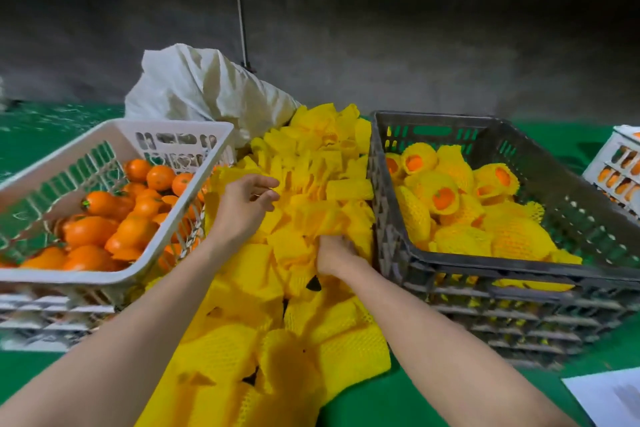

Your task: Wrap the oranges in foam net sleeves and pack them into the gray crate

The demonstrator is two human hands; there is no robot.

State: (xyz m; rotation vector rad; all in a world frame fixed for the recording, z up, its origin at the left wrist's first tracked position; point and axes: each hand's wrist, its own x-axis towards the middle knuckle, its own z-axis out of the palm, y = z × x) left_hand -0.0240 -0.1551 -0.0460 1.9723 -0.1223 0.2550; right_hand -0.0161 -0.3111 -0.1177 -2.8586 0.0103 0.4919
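At right, gray crate [519, 274]: sleeved oranges [464, 215] (white basket [69, 276]: bare oranges [93, 230]).

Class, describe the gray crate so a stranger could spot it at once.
Start at the green table. Right of the heap of loose yellow foam sleeves stands the gray crate. Unlike the white crate of bare oranges on the left, its oranges are sleeved.

Bare oranges [104, 218] heaped in white basket, yellow foam sleeves [304, 184] piled between, wrapped oranges [467, 211] (ends showing) in gray crate [571, 191]
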